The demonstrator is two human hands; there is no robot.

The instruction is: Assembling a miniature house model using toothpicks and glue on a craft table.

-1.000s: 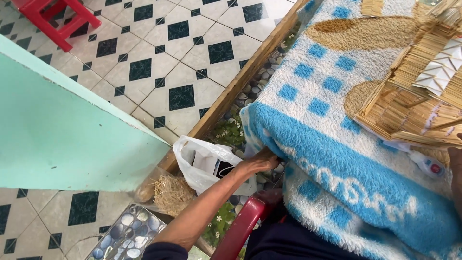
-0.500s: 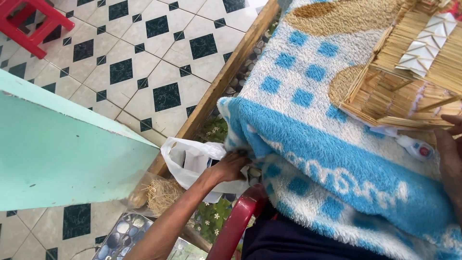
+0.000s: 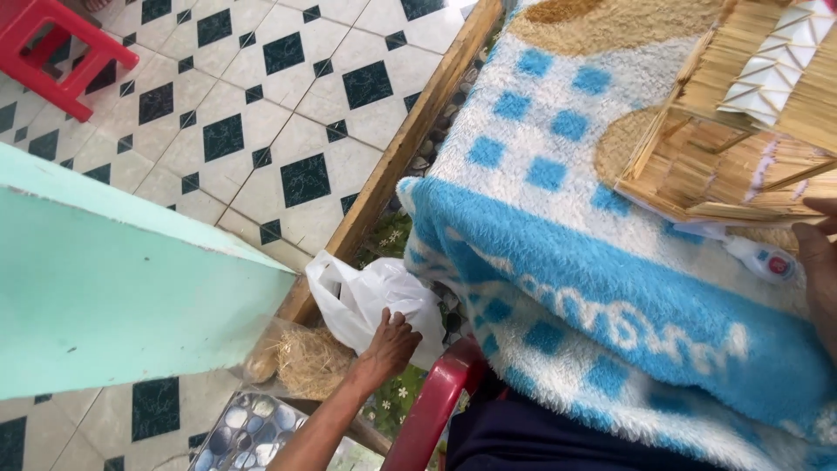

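Left hand [image 3: 390, 343] reaches down beside the red chair [image 3: 432, 408], fingers curled onto the white plastic bag [image 3: 366, 295] on the floor edge by the wooden beam [image 3: 397, 157]; fingertips are buried in the plastic, so the grip can't be confirmed. Bag contents hidden. Right hand [image 3: 818, 270] is cut off by the frame edge, resting near the stick model house [image 3: 741, 131] on the blue-white blanket [image 3: 567, 262]; its openness can't be told. A small white glue tube [image 3: 760, 258] lies just beside it.

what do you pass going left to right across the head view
red stool → mint green wall → white plastic bag → left hand → blue and white fluffy blanket → stick-built model house → right hand
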